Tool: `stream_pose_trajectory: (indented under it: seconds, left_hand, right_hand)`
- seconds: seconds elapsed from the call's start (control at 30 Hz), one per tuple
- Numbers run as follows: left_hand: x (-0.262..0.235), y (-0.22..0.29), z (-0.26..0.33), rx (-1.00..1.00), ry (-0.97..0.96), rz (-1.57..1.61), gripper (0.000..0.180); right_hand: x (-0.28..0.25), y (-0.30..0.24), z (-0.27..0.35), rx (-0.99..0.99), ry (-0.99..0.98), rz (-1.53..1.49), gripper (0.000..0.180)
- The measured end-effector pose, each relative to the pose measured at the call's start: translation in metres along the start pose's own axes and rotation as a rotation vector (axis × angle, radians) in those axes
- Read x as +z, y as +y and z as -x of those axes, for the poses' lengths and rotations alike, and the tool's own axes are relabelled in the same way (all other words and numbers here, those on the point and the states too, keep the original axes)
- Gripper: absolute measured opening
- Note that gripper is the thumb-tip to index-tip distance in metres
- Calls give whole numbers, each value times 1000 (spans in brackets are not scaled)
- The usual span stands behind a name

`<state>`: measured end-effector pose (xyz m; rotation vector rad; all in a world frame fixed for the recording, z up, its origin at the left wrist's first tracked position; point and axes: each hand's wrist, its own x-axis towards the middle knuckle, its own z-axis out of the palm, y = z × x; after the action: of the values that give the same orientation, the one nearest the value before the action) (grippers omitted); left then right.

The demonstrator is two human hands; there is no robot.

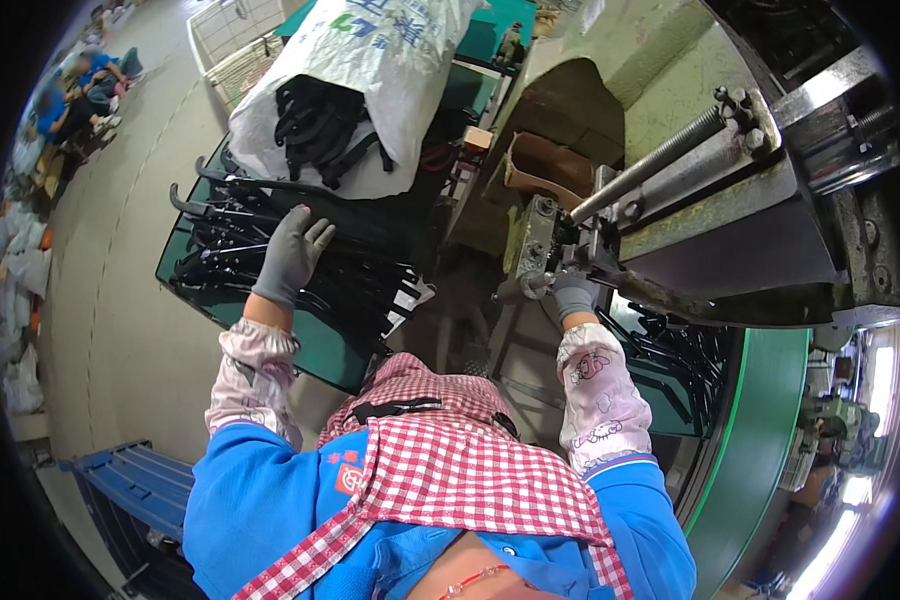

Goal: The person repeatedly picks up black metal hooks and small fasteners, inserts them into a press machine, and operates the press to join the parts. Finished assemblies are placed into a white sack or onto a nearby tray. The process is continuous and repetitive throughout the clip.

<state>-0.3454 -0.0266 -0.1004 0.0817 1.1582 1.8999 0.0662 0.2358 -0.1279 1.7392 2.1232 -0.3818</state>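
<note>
My left hand (295, 256), in a grey glove, is raised over a pile of black metal bars (235, 232) on a green table, several of them with curved ends. Its fingers are stretched out and apart, and I see nothing held in it. My right hand (574, 293), gloved in grey too, reaches in beneath the metal tooling (542, 240) of a big press-like machine (660, 90). The tooling hides its fingertips, so whether it grips something does not show.
A white woven sack (370, 60) full of black parts lies behind the pile. An open cardboard box (548, 168) sits inside the machine. More black bars (670, 360) lie to the right, beside a green surface (760, 430). People (80, 90) sit far left.
</note>
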Motion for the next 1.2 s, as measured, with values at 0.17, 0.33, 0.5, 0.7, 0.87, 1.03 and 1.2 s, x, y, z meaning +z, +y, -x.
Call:
stream_pose_trajectory:
  seconds: [0.17, 0.33, 0.5, 0.7, 0.87, 1.03, 1.2]
  left_hand:
    - [32, -11, -85, 767, 128, -1438, 58]
    - [74, -18, -148, 172, 34, -2043, 53]
    - [16, -37, -201, 378, -269, -2312, 49]
    - [31, -44, -213, 408, -354, -1763, 25]
    - [42, -37, -137, 132, -312, -626, 32]
    - [66, -25, 46, 115, -530, -361, 80]
    - [109, -90, 162, 148, -477, -607, 90]
  right_hand:
    - [6, -6, 6, -44, 123, -80, 54]
    - [93, 37, -50, -199, 573, -176, 40]
    - [62, 13, 1, -483, 781, -577, 32]
    - [-36, -7, 72, -756, 702, -733, 17]
    - [-70, 3, 114, -895, 955, -369, 21]
    - [-103, -19, 144, -722, 251, -1039, 29]
    - [-71, -30, 129, -743, 490, -899, 40]
